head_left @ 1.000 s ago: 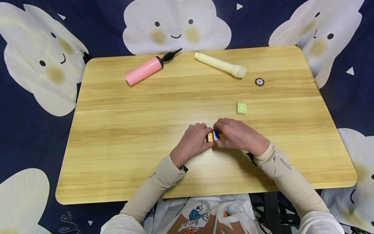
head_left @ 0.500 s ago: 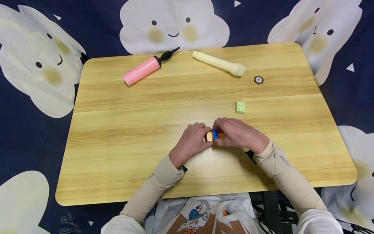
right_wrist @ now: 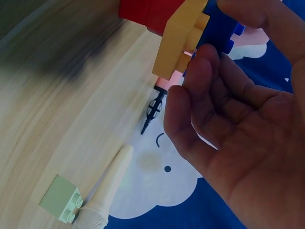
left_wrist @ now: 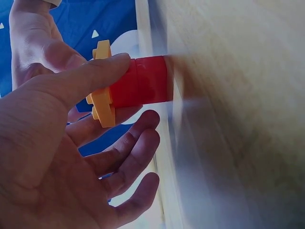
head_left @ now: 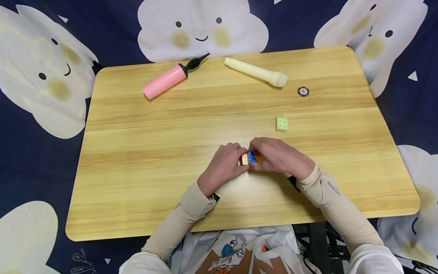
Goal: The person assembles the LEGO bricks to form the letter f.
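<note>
My left hand grips a stack of toy building bricks low over the table. Its thumb lies along the red bricks, with fingers on the opposite side. A yellow-orange brick is attached to the red ones, studs facing away from the table. My right hand pinches a blue brick between thumb and fingers, against the yellow brick's studs. Whether the blue brick is fully seated cannot be told. From above, the blue brick shows between yellow and orange studs, partly covered by the hands.
A pale green brick lies beyond my right hand. Farther back are a round black-and-white chip, a cream toy microphone and a pink hand pump with a black nozzle. The wooden table has rounded corners.
The blue brick has tipped from slanted to more level, its studs now facing up. Both hands stay nearly in place. The head view has shifted slightly.
</note>
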`<state>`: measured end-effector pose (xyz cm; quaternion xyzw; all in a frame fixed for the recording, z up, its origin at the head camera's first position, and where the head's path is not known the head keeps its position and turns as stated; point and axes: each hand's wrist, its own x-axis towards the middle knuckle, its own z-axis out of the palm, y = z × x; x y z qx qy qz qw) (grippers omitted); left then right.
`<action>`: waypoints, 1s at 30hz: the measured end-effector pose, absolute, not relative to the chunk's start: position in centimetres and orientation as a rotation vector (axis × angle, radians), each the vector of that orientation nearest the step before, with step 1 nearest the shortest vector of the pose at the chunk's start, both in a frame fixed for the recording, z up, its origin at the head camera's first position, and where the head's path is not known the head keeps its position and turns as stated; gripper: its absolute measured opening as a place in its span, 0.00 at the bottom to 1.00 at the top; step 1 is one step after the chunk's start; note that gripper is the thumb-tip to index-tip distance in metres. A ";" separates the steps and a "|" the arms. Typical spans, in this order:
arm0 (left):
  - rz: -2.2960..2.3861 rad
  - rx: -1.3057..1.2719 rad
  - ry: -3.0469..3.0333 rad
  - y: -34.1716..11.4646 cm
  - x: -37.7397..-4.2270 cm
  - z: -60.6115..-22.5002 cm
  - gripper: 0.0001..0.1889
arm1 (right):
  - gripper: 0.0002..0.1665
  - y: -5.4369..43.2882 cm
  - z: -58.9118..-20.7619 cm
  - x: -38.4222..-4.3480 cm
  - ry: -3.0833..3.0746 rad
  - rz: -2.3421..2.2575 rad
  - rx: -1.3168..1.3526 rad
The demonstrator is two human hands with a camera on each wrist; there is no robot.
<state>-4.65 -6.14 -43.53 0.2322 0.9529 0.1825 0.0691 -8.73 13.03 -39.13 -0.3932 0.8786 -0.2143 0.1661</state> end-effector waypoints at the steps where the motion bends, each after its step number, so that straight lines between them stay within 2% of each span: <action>1: 0.552 0.702 2.868 -6.1 -4.7 -43.5 0.17 | 0.19 13.1 -39.2 -8.8 2.503 -0.612 -1.119; 9: 0.540 0.771 2.882 -6.1 -4.7 -43.9 0.17 | 0.21 13.3 -39.4 -8.5 2.505 -0.628 -1.085; 18: 0.626 0.848 2.919 -6.1 -4.7 -44.1 0.22 | 0.21 13.3 -39.4 -8.4 2.528 -0.636 -1.133; 26: 0.703 0.840 2.887 -6.2 -4.8 -44.3 0.19 | 0.22 13.2 -39.1 -8.6 2.506 -0.596 -1.104; 30: 0.730 0.822 2.868 -6.2 -4.9 -44.3 0.18 | 0.26 13.7 -38.8 -9.4 2.485 -0.615 -1.068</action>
